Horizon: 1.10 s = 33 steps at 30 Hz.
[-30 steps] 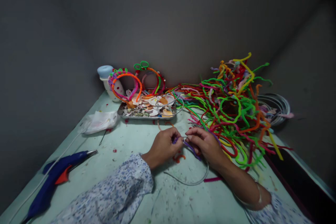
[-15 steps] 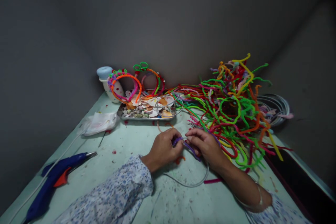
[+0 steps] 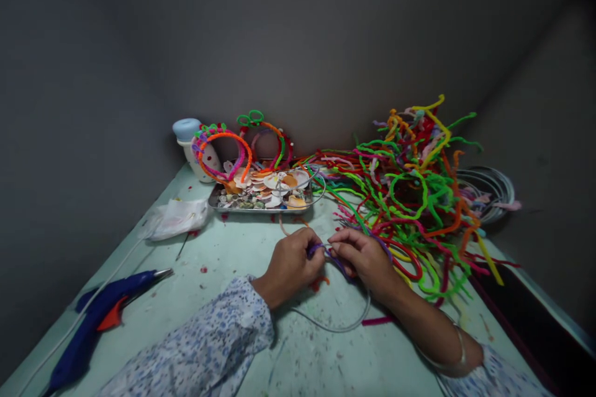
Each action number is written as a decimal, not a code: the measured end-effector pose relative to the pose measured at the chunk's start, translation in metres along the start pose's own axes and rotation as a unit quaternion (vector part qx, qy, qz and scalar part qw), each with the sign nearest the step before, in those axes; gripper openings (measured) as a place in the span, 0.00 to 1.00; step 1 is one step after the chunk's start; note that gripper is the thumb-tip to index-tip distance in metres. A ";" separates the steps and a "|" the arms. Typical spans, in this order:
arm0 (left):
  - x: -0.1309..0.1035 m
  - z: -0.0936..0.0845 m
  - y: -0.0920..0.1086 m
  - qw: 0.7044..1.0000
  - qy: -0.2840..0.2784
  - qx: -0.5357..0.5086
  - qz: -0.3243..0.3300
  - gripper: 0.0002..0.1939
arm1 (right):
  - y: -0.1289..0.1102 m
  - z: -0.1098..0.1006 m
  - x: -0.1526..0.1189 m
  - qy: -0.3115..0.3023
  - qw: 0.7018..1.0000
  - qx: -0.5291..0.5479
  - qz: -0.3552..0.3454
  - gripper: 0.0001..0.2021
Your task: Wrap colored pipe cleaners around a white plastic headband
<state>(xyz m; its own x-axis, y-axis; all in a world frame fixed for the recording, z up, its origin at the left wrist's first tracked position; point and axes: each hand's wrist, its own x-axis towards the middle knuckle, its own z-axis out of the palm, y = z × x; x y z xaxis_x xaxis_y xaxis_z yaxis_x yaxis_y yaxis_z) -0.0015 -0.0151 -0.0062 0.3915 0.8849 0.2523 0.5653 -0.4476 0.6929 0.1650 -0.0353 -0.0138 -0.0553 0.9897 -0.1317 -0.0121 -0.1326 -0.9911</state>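
Purple strand (image 3: 339,264) — partly hidden by hands (image 3: 293,265) (image 3: 369,265)

Left hand (image 3: 293,265) and right hand (image 3: 365,260), nearly meeting, each with thumb and fingers (image 3: 349,237) pinched together; forearms (image 3: 426,325) converge obliquely, the right partly bare.

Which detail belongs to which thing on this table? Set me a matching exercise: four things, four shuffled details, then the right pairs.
Things
1. Glue gun
2. Tray
3. Bottle
4. Purple strip

Details
A. Seen between the left hand and the right hand
B. Has a light blue top
C. Dark blue, with an orange trigger
D. Metal, filled with shells

Right pairs: 1-C, 2-D, 3-B, 4-A
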 end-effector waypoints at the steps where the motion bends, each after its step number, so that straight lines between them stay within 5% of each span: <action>1: 0.000 0.000 0.000 1.000 0.000 0.002 0.002 0.03 | -0.001 0.000 0.000 -0.001 1.000 0.000 0.000 0.07; 26: 0.002 -0.002 0.001 0.999 -0.025 -0.045 -0.018 0.06 | 0.001 0.002 0.000 0.014 1.000 -0.003 0.000 0.07; 33: 0.002 0.002 0.000 1.000 -0.006 0.009 -0.009 0.04 | 0.001 0.002 -0.001 0.016 1.000 -0.003 -0.004 0.07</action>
<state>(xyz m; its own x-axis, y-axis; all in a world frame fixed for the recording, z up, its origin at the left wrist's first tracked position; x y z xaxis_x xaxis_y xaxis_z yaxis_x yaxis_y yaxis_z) 0.0006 -0.0140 -0.0065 0.3898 0.8916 0.2306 0.5863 -0.4333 0.6844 0.1630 -0.0362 -0.0144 -0.0242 0.9919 -0.1250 -0.0057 -0.1251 -0.9921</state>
